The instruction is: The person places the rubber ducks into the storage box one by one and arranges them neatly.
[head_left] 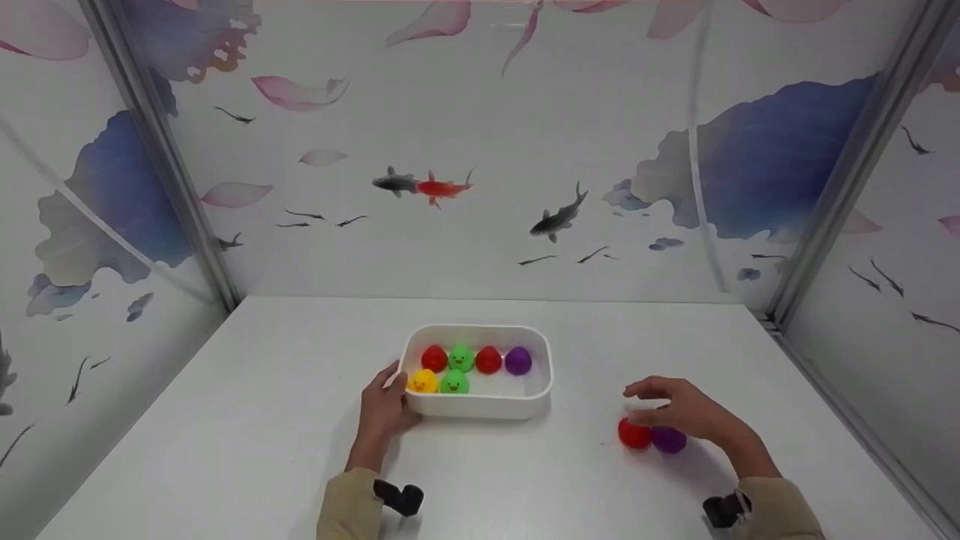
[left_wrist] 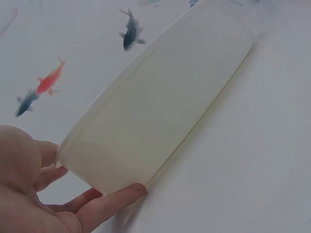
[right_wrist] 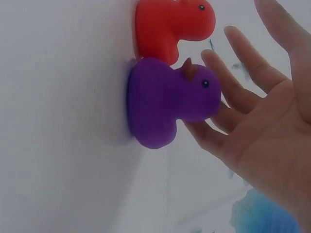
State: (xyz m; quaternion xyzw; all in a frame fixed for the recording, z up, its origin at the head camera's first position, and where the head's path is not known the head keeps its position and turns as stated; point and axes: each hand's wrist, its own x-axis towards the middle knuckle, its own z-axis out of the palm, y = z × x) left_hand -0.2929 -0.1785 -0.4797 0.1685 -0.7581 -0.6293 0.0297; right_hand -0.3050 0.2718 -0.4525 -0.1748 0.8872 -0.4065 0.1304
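Observation:
A white plastic box (head_left: 480, 407) stands on the table, and my left hand (head_left: 382, 409) grips its left end. In the left wrist view the fingers of that hand (left_wrist: 29, 199) reach round the corner of the box (left_wrist: 155, 107). Inside are rubber ducks: two red, two green, one yellow (head_left: 424, 381) and one purple (head_left: 518, 361). To the right, my right hand (head_left: 686, 409) hovers over a red duck (head_left: 634, 435) and a purple duck (head_left: 669, 441), fingers spread. The right wrist view shows the purple duck (right_wrist: 153, 104) beside the red one (right_wrist: 163, 29), neither held.
The white table (head_left: 247, 420) carries the box and the two loose ducks. White panels printed with fish and petals (head_left: 480, 247) close off the back and both sides. Metal posts (head_left: 840, 180) stand at the back corners.

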